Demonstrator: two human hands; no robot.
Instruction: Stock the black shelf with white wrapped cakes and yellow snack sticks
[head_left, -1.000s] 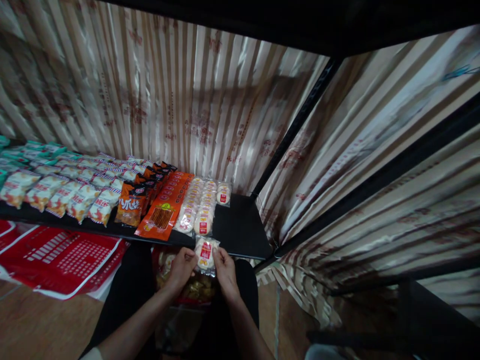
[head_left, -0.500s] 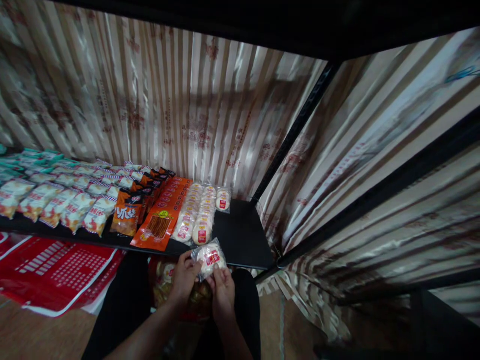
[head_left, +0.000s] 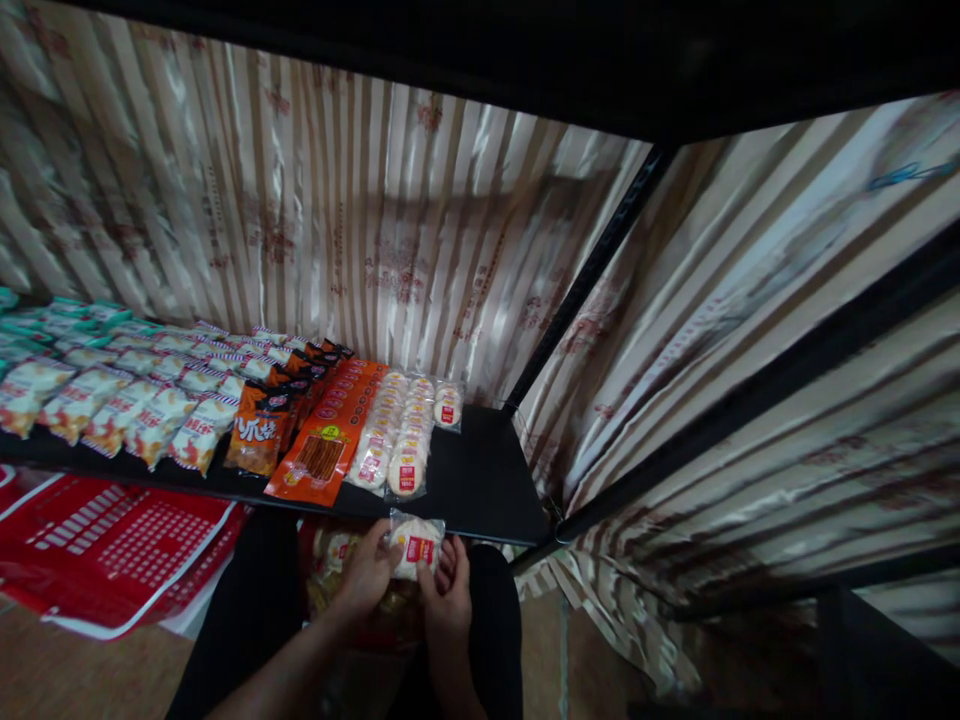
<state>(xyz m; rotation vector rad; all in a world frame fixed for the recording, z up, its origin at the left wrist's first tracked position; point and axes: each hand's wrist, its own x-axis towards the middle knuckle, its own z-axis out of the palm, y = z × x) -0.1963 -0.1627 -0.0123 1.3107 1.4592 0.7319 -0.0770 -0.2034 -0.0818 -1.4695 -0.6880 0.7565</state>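
Note:
Between my two hands is a clear packet of round white crackers (head_left: 417,546) with a red label, held just in front of the shelf edge. My left hand (head_left: 369,568) pinches its left side, and my right hand (head_left: 448,582) grips its right side with the thumb on the front. Similar cracker packets (head_left: 409,440) lie in two overlapping rows on the black shelf (head_left: 480,475). A single cracker packet (head_left: 448,405) begins another row at the back right. Below my hands, between my knees, sits a bag of more packets (head_left: 330,560), partly hidden.
Left of the crackers lie orange snack packs (head_left: 322,450), orange-and-black bags (head_left: 257,430) and several rows of white snack bags (head_left: 199,430). A red basket (head_left: 135,545) stands below the shelf at left. Black posts (head_left: 592,280) and striped curtain (head_left: 420,200) enclose the back and right.
Both hands have drawn the cracker packet slightly down and toward me, and it has turned from tilted to nearly level. The packets on the shelf lie as before.

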